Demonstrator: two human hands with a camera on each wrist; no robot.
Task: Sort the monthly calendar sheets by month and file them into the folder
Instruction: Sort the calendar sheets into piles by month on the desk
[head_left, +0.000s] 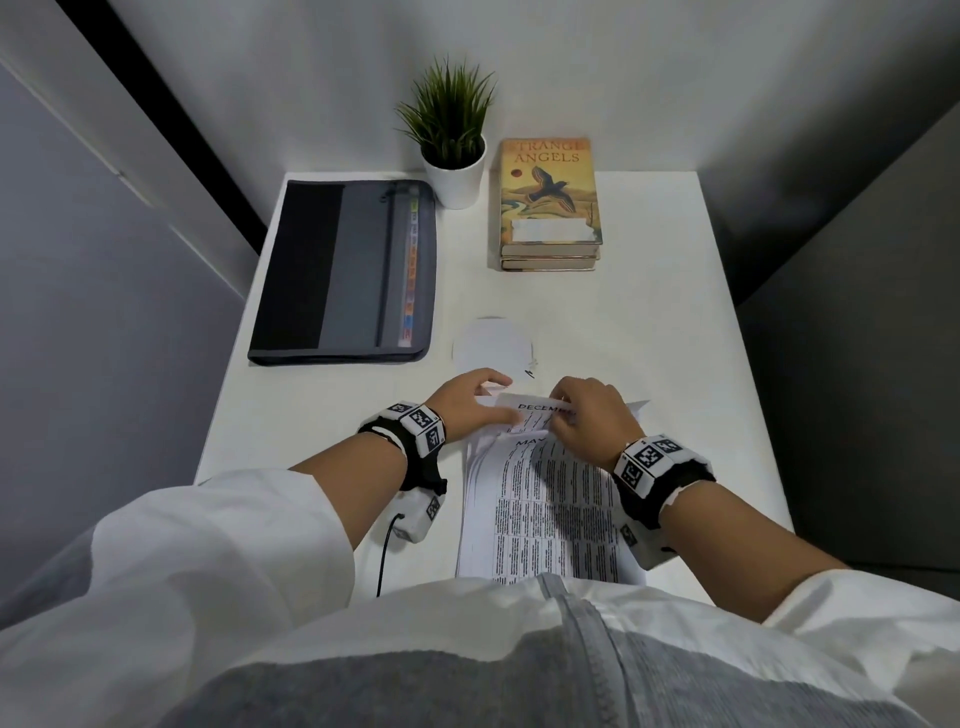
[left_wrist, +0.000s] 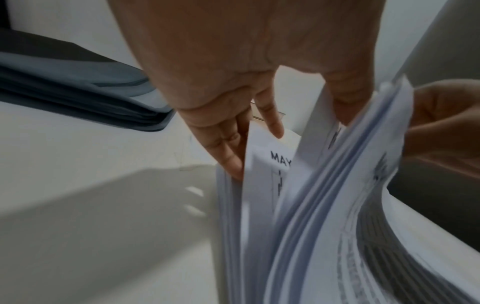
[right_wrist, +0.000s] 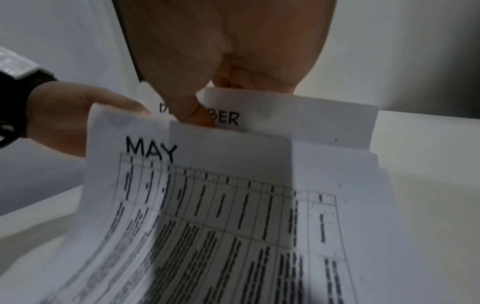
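Note:
A stack of white calendar sheets (head_left: 545, 509) lies at the table's near edge, its far end lifted by both hands. The top sheet reads MAY (right_wrist: 207, 185). Behind it stands a sheet headed DECEMBER (head_left: 540, 408). My right hand (right_wrist: 202, 107) pinches the December sheet's (right_wrist: 298, 119) top edge, thumb in front, fingers behind. My left hand (left_wrist: 272, 127) holds the stack's top left corner, fingers slid between sheets and thumb on the other side. The black and grey zip folder (head_left: 343, 270) lies closed at the far left, coloured tabs showing through its mesh.
A potted plant (head_left: 454, 156) and two stacked books (head_left: 548, 208) stand at the back of the white table (head_left: 649, 322). A small white rounded paper (head_left: 491, 343) lies just beyond the hands. Grey walls close in on both sides.

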